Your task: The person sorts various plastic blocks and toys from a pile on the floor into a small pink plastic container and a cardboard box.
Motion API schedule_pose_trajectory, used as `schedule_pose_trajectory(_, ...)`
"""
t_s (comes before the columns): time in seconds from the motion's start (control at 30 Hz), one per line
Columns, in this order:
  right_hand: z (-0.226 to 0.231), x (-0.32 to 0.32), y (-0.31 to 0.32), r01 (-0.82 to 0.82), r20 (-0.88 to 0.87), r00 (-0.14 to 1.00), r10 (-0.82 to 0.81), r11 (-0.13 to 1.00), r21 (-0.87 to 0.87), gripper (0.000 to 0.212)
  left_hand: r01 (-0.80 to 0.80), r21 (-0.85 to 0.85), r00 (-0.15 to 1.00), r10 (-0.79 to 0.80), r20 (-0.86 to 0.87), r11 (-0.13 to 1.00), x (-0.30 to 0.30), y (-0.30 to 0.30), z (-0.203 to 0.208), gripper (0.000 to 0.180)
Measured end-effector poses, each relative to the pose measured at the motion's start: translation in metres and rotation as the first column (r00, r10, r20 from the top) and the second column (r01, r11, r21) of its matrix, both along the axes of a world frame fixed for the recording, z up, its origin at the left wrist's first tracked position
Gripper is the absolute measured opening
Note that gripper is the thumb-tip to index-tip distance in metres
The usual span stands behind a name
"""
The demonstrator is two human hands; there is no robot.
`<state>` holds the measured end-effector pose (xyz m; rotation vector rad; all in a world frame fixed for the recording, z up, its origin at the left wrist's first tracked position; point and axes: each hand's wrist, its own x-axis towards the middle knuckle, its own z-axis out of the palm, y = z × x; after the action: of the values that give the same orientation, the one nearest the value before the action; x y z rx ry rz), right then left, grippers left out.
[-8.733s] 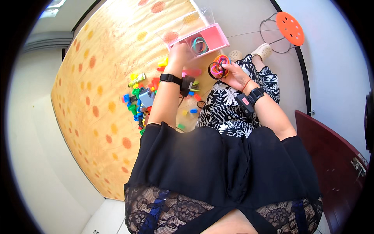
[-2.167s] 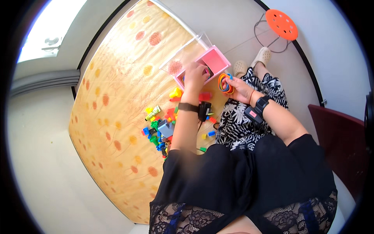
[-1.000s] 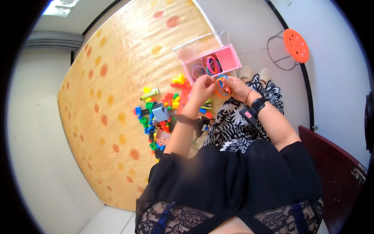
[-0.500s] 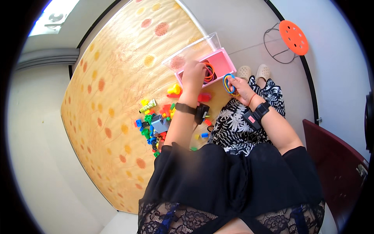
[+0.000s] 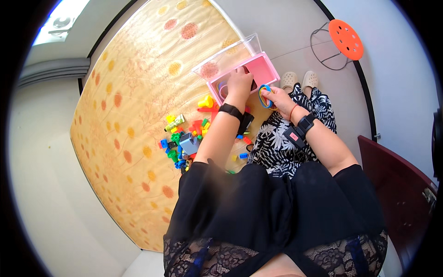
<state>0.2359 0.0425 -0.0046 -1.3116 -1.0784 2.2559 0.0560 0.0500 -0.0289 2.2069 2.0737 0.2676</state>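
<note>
My left hand (image 5: pixel 240 86) reaches down into a pink box (image 5: pixel 264 69) with a clear lid (image 5: pixel 230 54) tilted open behind it. Its fingers are curled beside a dark red part inside the box. What they hold, if anything, is hidden. A pale pink ring (image 5: pixel 223 91) shows in the box, left of that hand. My right hand (image 5: pixel 278 99) is closed around a bunch of thin coloured rings (image 5: pixel 264 98), blue, yellow and green, just off the box's near right corner.
Mixed toy blocks (image 5: pixel 177 142) lie in a heap on the flowered table top (image 5: pixel 115 152), left of my left forearm. A grey block-shaped piece (image 5: pixel 188 143) sits among them, with a yellow piece (image 5: pixel 205 101) nearer the box. An orange stool (image 5: pixel 346 39) stands at the far right.
My left hand has shifted right and deeper into the box; the orange and red rings beside its fingers no longer show. My right hand, still holding the coloured rings, has moved slightly left.
</note>
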Motion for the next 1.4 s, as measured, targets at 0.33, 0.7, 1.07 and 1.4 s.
schedule_pose_trajectory(0.33,0.011,-0.002,-0.021,0.048,-0.058,0.997,-0.053,0.995,-0.088,0.023,0.098,0.05,0.97,-0.106,0.22,0.994,-0.022,0.003,-0.004,0.012)
schedule_pose_trajectory(0.7,0.038,-0.007,-0.024,-0.042,-0.107,0.994,0.036,0.998,-0.055,0.028,0.083,0.03,0.658,-0.077,0.749,0.996,-0.018,-0.044,0.053,0.015)
schedule_pose_trajectory(1.07,0.024,-0.017,-0.027,-0.174,-0.148,0.977,0.152,0.973,-0.152,0.023,-0.265,-0.29,0.349,0.372,0.86,0.92,-0.02,-0.104,0.058,0.019)
schedule_pose_trajectory(1.4,0.029,-0.008,-0.014,0.006,-0.116,0.993,-0.019,0.994,-0.106,0.024,-0.315,0.125,0.857,0.226,0.463,0.941,-0.062,-0.06,0.054,0.021)
